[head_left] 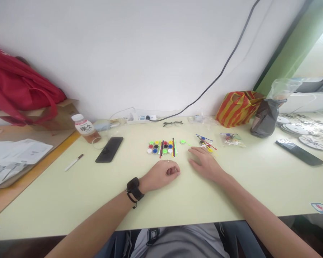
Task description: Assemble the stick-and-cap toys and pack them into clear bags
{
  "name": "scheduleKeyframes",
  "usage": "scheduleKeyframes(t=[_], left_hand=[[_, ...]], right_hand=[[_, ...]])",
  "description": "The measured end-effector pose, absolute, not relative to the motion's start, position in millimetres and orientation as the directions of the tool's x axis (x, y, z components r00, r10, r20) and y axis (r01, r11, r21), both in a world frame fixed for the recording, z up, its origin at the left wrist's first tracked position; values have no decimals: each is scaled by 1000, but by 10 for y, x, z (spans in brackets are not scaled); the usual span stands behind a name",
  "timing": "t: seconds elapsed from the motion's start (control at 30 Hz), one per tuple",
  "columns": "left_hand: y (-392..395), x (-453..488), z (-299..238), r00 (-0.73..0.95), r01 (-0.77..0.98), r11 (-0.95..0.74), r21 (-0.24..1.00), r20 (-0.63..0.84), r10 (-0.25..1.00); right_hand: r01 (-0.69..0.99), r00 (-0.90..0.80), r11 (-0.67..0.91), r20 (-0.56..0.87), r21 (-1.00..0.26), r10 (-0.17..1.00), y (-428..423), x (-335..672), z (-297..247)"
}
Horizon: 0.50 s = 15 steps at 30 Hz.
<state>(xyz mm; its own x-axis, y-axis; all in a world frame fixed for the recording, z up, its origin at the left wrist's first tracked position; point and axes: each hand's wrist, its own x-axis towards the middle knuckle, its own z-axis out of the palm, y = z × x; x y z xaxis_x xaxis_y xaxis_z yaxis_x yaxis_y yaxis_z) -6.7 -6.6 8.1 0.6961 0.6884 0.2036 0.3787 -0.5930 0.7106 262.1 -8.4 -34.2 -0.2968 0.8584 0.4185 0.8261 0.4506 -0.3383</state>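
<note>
My left hand (pixel 163 173) rests on the pale table (pixel 70 193) with its fingers curled into a loose fist; a black watch sits on that wrist. Whether anything is in the fist is hidden. Just beyond it lies a neat cluster of small coloured round pieces and thin sticks (pixel 163 147). My right hand (pixel 205 164) lies flat, palm down, fingers stretched toward a loose pile of coloured sticks and pieces (pixel 206 142). A single green round piece (pixel 182 142) lies between the cluster and the pile.
A black phone (pixel 109 149), a drink bottle (pixel 84 128) and a white pen (pixel 73 162) lie at left. Glasses (pixel 172 123) and a power strip (pixel 141 118) sit by the wall. A small clear bag of pieces (pixel 232 139), a striped bag (pixel 238 107) and a dark remote (pixel 298 152) are at right.
</note>
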Motion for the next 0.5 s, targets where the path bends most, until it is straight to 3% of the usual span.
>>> scheduleKeyframes(t=[0.17, 0.33, 0.5], left_hand=[[-72, -71, 74, 694, 385, -601, 701, 210, 689], [-68, -71, 68, 697, 375, -600, 707, 211, 685], [-63, -67, 73, 702, 379, -609, 697, 213, 679]], right_hand=[[862, -281, 414, 402, -294, 872, -56, 2646, -366], [855, -240, 389, 404, -342, 883, -80, 2621, -309], [835, -297, 444, 414, -324, 861, -85, 2609, -308]])
